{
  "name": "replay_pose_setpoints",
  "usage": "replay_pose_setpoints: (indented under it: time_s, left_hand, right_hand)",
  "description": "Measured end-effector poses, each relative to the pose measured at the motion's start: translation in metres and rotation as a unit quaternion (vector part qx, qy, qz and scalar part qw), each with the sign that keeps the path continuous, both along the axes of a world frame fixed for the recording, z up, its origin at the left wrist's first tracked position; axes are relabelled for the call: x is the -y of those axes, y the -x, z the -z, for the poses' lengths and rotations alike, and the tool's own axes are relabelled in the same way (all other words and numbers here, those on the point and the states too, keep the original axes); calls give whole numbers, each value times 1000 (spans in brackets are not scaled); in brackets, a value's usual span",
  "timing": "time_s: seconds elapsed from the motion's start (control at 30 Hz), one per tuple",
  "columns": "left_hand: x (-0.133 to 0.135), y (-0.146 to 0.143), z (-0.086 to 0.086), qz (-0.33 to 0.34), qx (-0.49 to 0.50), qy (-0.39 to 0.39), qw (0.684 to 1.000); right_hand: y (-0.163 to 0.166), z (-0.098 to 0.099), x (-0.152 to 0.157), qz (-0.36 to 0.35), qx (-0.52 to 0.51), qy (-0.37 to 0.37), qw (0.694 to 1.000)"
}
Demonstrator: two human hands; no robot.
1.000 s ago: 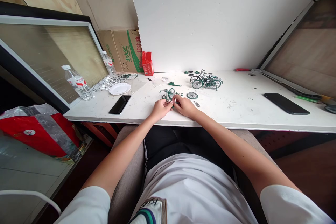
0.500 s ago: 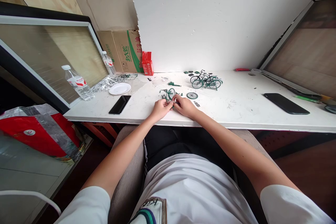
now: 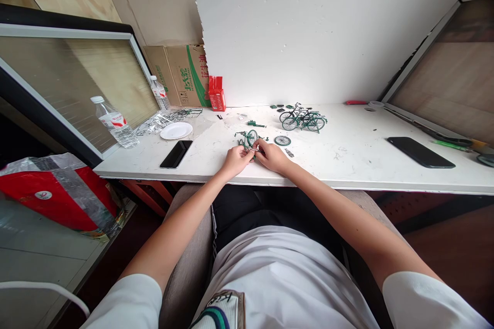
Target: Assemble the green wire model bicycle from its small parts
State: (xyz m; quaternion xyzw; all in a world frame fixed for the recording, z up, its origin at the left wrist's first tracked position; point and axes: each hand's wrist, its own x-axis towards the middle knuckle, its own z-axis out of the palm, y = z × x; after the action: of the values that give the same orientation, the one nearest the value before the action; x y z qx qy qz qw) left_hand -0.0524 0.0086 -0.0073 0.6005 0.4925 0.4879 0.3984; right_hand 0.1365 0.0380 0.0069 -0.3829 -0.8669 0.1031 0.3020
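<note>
My left hand (image 3: 236, 160) and my right hand (image 3: 270, 155) meet near the table's front edge, fingers pinched together around a partly built green model bicycle (image 3: 251, 137). The left fingers grip part of its frame. A thin, pale, small piece sits between my right thumb and fingers, too small to name. One wheel and the handlebar of the model stick out beyond my hands; the rest is covered by fingers. Just right of them lie a loose spoked wheel (image 3: 282, 140) and a small grey part (image 3: 289, 152). Behind is a green part (image 3: 257, 124).
Assembled model bicycles (image 3: 303, 119) stand at the back. On the left are a phone (image 3: 176, 154), a white plate (image 3: 176, 130), a water bottle (image 3: 116, 122) and cut-off part frames. A red box (image 3: 216, 96) stands by the carton (image 3: 181, 74). Another phone (image 3: 420, 152) lies right.
</note>
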Motion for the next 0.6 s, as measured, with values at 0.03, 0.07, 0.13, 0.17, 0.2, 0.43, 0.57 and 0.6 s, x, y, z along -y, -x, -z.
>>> replay_pose_setpoints:
  time_s: [0.03,0.07,0.13,0.17,0.2,0.43,0.57,0.6]
  left_hand:
    - [0,0,0,0,0,-1,1000]
    - [0,0,0,1,-1,-2,1000]
    - [1,0,0,-1,-1,-1,1000]
    - [1,0,0,-1,0,-1,1000]
    - [1,0,0,-2,1,0,1000]
    - [0,0,0,-1,9,-4,1000]
    - [0,0,1,2,16,-4,1000]
    - [0,0,1,3,14,-3,1000]
  right_hand:
    - [0,0,0,0,-2,1,1000]
    - [0,0,0,-1,-3,2,1000]
    - [0,0,0,-1,-4,3,1000]
    - [0,0,0,-1,-4,4,1000]
    - [0,0,0,-1,-4,4,1000]
    - [1,-2,2,4,3,9,1000]
    - [1,-3,2,4,9,11,1000]
    - [1,-3,2,4,9,10,1000]
